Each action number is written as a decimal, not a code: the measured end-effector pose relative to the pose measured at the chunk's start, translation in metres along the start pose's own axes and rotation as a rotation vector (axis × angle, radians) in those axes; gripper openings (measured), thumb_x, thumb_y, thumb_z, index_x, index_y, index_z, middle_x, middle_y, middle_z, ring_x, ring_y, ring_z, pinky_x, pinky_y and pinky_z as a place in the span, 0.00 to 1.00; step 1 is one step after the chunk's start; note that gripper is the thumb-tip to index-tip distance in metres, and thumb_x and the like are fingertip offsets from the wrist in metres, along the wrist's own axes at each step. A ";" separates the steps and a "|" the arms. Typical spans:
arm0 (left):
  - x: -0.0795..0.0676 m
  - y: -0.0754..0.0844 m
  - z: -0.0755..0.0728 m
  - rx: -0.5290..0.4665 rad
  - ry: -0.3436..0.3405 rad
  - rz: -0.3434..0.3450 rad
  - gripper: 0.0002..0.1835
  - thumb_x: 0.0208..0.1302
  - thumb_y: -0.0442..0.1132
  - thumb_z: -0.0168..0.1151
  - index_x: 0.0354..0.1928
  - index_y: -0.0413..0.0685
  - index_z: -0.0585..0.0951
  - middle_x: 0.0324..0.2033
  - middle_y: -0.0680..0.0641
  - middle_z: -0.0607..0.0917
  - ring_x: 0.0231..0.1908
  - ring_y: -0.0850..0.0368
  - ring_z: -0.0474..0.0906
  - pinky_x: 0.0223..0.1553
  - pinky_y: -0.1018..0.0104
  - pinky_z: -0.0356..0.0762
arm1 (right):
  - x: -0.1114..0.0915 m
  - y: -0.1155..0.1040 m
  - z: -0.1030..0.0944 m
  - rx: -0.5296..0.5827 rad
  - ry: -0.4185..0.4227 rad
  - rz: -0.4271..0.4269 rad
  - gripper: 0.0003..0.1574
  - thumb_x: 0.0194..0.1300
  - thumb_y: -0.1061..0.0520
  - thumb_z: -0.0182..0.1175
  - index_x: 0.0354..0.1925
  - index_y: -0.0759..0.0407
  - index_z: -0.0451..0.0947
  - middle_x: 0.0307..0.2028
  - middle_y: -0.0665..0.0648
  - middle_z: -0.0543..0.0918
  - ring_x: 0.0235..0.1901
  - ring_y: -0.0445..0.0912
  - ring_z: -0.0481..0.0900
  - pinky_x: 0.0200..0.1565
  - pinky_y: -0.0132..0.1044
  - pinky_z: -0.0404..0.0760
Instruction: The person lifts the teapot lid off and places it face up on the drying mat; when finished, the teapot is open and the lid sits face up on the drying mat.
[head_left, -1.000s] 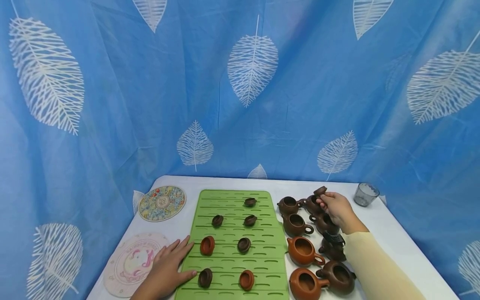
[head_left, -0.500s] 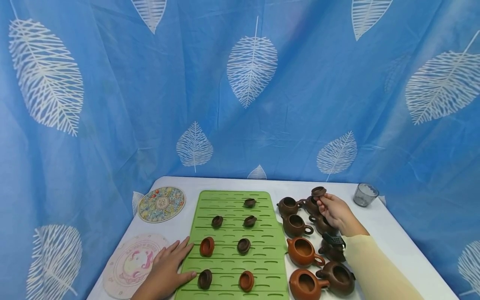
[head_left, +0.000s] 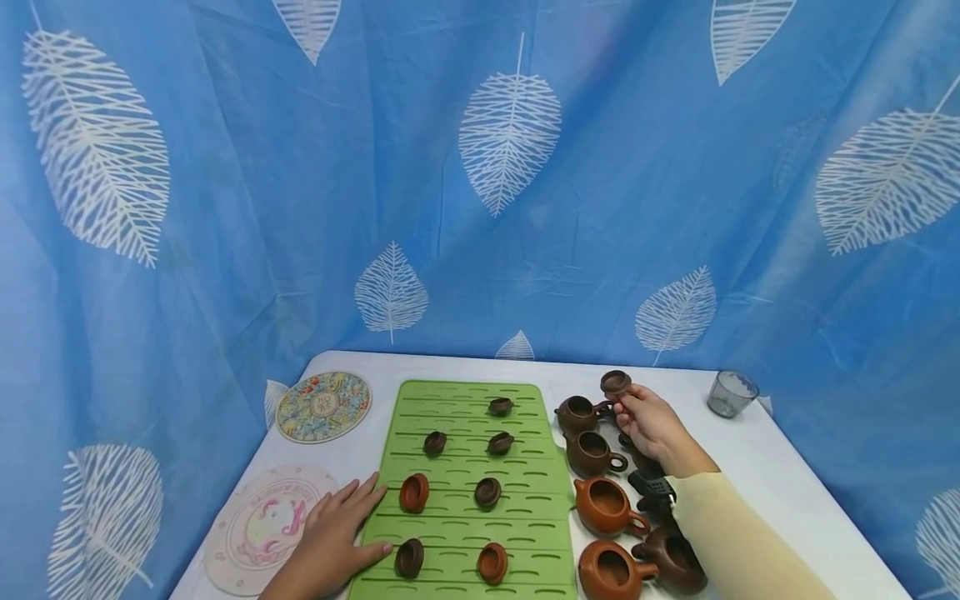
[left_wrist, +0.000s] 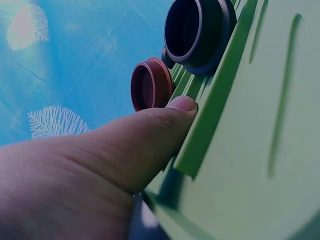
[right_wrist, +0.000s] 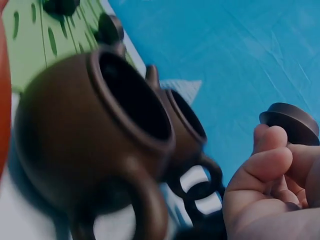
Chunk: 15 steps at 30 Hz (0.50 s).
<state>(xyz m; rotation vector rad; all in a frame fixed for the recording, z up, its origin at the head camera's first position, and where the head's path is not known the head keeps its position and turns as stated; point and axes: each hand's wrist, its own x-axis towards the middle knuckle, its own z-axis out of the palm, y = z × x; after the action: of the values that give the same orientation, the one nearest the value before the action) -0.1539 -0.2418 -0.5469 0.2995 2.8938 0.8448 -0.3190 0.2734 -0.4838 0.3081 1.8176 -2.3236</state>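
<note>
My right hand pinches a dark brown teapot lid by its knob, hollow side up, above the far teapots. The right wrist view shows this lid raised beside two brown teapots, the nearer teapot large and uncovered. Several lidless brown and orange clay teapots, among them an orange teapot, stand in two columns, some partly hidden under my right arm. My left hand rests spread on the left edge of a green ridged mat. On it lie several lids, including an orange lid.
A grey glass stands at the table's far right. Left of the mat lie a colourful round coaster and a pink round mat. A blue leaf-patterned curtain hangs behind the white table.
My right hand has moved left with the pinched lid, from over the far right teapot toward the gap beside the far left one. The left hand stays put.
</note>
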 end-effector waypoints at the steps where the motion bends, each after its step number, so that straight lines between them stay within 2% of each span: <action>1: 0.000 0.000 0.000 0.000 0.000 0.002 0.47 0.56 0.61 0.78 0.75 0.51 0.74 0.79 0.45 0.66 0.78 0.32 0.59 0.74 0.26 0.51 | 0.000 0.001 0.004 0.005 -0.003 -0.003 0.12 0.85 0.61 0.43 0.59 0.52 0.68 0.39 0.46 0.84 0.33 0.34 0.74 0.31 0.23 0.76; 8: 0.000 0.000 0.000 -0.006 0.004 0.000 0.47 0.56 0.61 0.78 0.75 0.51 0.74 0.79 0.45 0.66 0.78 0.32 0.58 0.75 0.26 0.50 | 0.004 0.006 0.039 0.037 -0.054 -0.013 0.11 0.85 0.62 0.44 0.57 0.52 0.70 0.40 0.49 0.83 0.29 0.35 0.73 0.27 0.23 0.73; 15: 0.000 0.000 0.000 -0.003 0.009 -0.001 0.47 0.56 0.61 0.78 0.75 0.52 0.74 0.79 0.45 0.66 0.78 0.33 0.59 0.76 0.28 0.49 | 0.009 0.011 0.083 0.024 -0.113 -0.014 0.13 0.85 0.63 0.44 0.61 0.55 0.70 0.43 0.50 0.84 0.29 0.36 0.73 0.27 0.24 0.72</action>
<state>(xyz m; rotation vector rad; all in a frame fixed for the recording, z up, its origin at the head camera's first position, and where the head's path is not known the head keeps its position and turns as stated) -0.1534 -0.2417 -0.5466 0.2946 2.9005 0.8526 -0.3290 0.1903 -0.4768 0.1643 1.7462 -2.3228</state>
